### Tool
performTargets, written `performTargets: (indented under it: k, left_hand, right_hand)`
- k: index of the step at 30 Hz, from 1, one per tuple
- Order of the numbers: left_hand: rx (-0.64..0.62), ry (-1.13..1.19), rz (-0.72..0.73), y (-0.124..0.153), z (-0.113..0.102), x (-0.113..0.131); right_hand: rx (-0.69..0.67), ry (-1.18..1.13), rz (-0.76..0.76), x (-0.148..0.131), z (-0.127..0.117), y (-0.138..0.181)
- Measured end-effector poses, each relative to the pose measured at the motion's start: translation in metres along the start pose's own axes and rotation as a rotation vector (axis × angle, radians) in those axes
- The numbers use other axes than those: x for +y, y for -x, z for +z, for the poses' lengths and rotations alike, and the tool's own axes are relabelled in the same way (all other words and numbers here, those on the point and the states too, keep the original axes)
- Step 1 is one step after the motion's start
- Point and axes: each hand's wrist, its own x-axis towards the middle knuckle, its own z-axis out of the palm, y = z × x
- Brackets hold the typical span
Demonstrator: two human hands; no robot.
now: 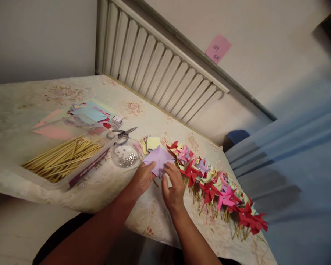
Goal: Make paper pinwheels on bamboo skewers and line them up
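Observation:
A square of light purple paper (160, 156) is held up over the table, with crease lines or slits running from its edges toward the middle. My left hand (146, 176) grips its lower left side, thumb on top. At the lower right edge, the curled fingers of my right hand (173, 186) pinch the paper. Just behind it lies a small stack of coloured paper squares (153, 142), yellow on top. To the left stands a round clear dish (125, 156) of small shiny pieces. A thin stick partly shows below the paper.
Thin wooden sticks (66, 158) fill a clear plastic box (57, 183) on the left. Behind it are scissors (124, 134), a small box (117, 120) and coloured paper sheets (91, 113). Finished paper pinwheels (225, 197) on sticks lie in rows at right. A radiator (160, 62) borders the table.

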Motion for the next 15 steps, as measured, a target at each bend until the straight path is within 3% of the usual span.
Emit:
performTargets:
  k: [4,8,11,15]
  left_hand:
    - [0.043,-0.009,-0.019,-0.001,-0.001,0.001]
    - [0.046,-0.029,-0.059,0.0,-0.001,0.0]
    - [0.013,-0.12,-0.079,0.001,-0.001,-0.003]
    - [-0.082,-0.187,-0.05,0.001,-0.001,-0.008]
  right_hand:
    - [0.205,-0.062,0.424,-0.001,-0.013,-0.002]
    - [0.197,-0.37,0.784,0.011,-0.017,-0.003]
    - [0.139,-0.501,0.872,0.022,-0.019,-0.003]
    - [0.049,-0.505,0.898,0.028,-0.025,-0.004]
